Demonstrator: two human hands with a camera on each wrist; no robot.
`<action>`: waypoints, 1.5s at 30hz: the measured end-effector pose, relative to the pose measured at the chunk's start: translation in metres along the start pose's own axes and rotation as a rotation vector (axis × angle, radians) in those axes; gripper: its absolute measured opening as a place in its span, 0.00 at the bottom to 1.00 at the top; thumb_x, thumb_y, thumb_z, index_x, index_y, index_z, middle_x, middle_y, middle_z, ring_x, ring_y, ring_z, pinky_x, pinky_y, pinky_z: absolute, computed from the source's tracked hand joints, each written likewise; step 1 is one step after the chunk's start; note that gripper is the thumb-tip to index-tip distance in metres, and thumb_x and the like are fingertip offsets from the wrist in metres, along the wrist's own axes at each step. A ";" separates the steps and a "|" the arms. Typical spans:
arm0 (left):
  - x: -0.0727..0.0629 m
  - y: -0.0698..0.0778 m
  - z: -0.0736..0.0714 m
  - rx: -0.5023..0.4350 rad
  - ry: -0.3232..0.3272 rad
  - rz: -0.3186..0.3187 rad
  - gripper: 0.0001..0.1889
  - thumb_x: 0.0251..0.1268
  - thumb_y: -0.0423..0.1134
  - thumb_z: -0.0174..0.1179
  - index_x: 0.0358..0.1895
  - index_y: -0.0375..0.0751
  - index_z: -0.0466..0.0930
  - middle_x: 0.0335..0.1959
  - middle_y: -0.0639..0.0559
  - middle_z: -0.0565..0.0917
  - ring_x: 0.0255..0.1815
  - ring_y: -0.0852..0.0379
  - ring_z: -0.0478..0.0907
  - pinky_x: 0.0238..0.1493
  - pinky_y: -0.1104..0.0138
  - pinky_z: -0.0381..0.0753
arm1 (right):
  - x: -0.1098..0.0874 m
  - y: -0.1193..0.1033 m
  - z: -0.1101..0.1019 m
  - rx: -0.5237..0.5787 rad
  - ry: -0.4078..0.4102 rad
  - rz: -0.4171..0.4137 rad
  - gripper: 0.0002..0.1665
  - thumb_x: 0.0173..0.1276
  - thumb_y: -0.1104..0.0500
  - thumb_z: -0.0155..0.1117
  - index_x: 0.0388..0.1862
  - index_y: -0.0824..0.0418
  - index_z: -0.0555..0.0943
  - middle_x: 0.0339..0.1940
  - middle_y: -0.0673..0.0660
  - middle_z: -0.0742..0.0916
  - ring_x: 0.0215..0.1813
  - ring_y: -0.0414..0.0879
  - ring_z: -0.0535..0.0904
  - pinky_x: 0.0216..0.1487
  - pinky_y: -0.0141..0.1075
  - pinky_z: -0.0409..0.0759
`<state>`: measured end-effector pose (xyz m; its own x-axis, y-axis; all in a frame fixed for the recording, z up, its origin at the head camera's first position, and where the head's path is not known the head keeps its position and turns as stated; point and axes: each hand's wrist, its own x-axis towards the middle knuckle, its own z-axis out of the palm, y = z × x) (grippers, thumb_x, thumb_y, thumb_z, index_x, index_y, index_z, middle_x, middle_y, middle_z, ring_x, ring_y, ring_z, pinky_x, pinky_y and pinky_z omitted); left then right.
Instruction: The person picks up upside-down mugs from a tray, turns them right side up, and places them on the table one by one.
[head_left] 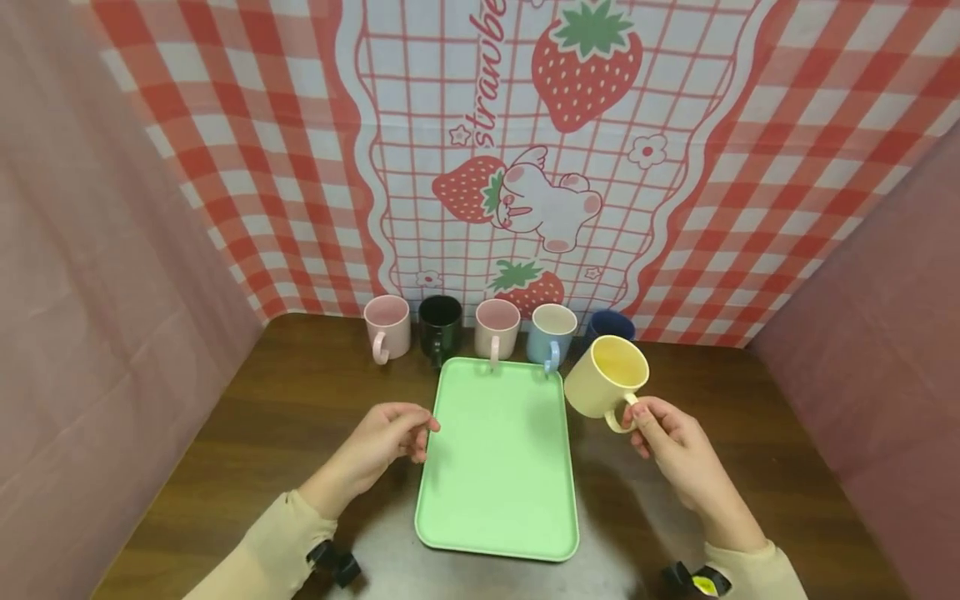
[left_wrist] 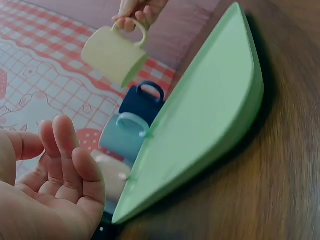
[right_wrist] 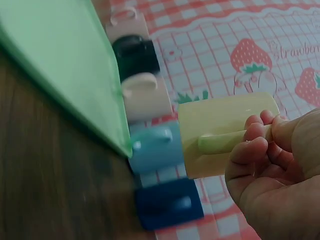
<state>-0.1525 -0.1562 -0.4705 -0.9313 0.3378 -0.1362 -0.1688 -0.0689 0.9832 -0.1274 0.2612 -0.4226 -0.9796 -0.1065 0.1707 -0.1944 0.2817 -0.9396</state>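
My right hand (head_left: 675, 446) pinches the handle of a yellow mug (head_left: 600, 379), which is raised beside the far right corner of a green tray (head_left: 495, 467). The mug's mouth faces up with a slight tilt, and in the head view it overlaps the dark blue mug (head_left: 611, 323) behind it. Close to the tray's left edge, my left hand (head_left: 382, 442) holds nothing, its fingers loosely bent. In the left wrist view that hand (left_wrist: 60, 185) shows its palm. The right wrist view shows the thumb and fingers on the yellow handle (right_wrist: 225, 141).
Along the back of the wooden table (head_left: 337, 400) stands a row of mugs: a pink one (head_left: 387, 329), a black one (head_left: 440, 327), a pale pink one (head_left: 497, 329), a light blue one (head_left: 550, 336) and the dark blue one. A strawberry-print cloth (head_left: 487, 167) hangs behind them.
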 end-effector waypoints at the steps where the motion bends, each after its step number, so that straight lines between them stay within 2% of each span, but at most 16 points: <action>1: -0.001 0.001 -0.002 0.009 0.003 0.005 0.17 0.83 0.36 0.57 0.47 0.17 0.82 0.23 0.50 0.80 0.24 0.58 0.80 0.36 0.65 0.86 | 0.000 0.001 -0.006 -0.004 0.005 0.001 0.17 0.90 0.62 0.53 0.47 0.78 0.77 0.36 0.54 0.83 0.33 0.41 0.76 0.31 0.31 0.77; 8: -0.003 0.007 -0.015 0.077 0.044 0.025 0.17 0.83 0.35 0.57 0.47 0.16 0.82 0.24 0.50 0.80 0.24 0.57 0.81 0.36 0.64 0.87 | 0.003 0.012 -0.042 -0.017 0.051 0.000 0.17 0.90 0.61 0.54 0.47 0.78 0.77 0.37 0.48 0.84 0.33 0.40 0.76 0.30 0.30 0.76; 15: -0.008 0.007 -0.020 0.261 0.092 0.073 0.14 0.82 0.32 0.59 0.47 0.19 0.84 0.27 0.48 0.83 0.28 0.55 0.84 0.37 0.60 0.90 | 0.017 0.024 -0.068 -0.215 0.113 0.043 0.20 0.91 0.57 0.52 0.50 0.76 0.77 0.35 0.45 0.83 0.33 0.38 0.76 0.31 0.30 0.78; 20: -0.010 0.005 -0.022 0.329 0.082 0.100 0.13 0.82 0.32 0.60 0.46 0.20 0.85 0.30 0.44 0.85 0.30 0.52 0.85 0.39 0.57 0.90 | 0.030 0.036 -0.082 -0.243 0.164 0.094 0.21 0.92 0.55 0.51 0.51 0.76 0.78 0.34 0.42 0.83 0.34 0.36 0.76 0.31 0.28 0.78; 28: -0.013 0.005 -0.027 0.364 0.078 0.101 0.12 0.82 0.31 0.60 0.46 0.21 0.85 0.29 0.45 0.84 0.30 0.50 0.86 0.38 0.58 0.90 | 0.055 0.057 -0.086 -0.270 0.213 0.077 0.22 0.92 0.56 0.51 0.54 0.77 0.78 0.34 0.43 0.84 0.34 0.33 0.78 0.33 0.26 0.81; 32: -0.013 0.004 -0.027 0.372 0.074 0.104 0.11 0.81 0.31 0.60 0.45 0.21 0.86 0.28 0.45 0.84 0.30 0.50 0.86 0.38 0.58 0.90 | 0.065 0.068 -0.087 -0.291 0.230 0.083 0.23 0.92 0.55 0.51 0.55 0.78 0.79 0.35 0.47 0.85 0.33 0.32 0.80 0.34 0.27 0.84; 37: -0.014 0.003 -0.025 0.375 0.068 0.103 0.11 0.81 0.30 0.60 0.45 0.20 0.85 0.28 0.46 0.84 0.30 0.51 0.86 0.39 0.58 0.90 | 0.074 0.078 -0.088 -0.275 0.233 0.119 0.24 0.92 0.55 0.50 0.55 0.79 0.78 0.36 0.51 0.85 0.33 0.32 0.82 0.35 0.27 0.86; 45: -0.014 0.003 -0.024 0.379 0.051 0.122 0.11 0.80 0.29 0.60 0.44 0.20 0.85 0.28 0.45 0.84 0.29 0.51 0.85 0.39 0.57 0.91 | 0.087 0.090 -0.086 -0.242 0.245 0.182 0.25 0.92 0.54 0.49 0.57 0.79 0.77 0.36 0.48 0.84 0.33 0.31 0.81 0.36 0.27 0.86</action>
<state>-0.1475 -0.1836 -0.4682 -0.9537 0.3004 -0.0126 0.0657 0.2492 0.9662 -0.2347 0.3594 -0.4667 -0.9768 0.1889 0.1013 0.0055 0.4946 -0.8691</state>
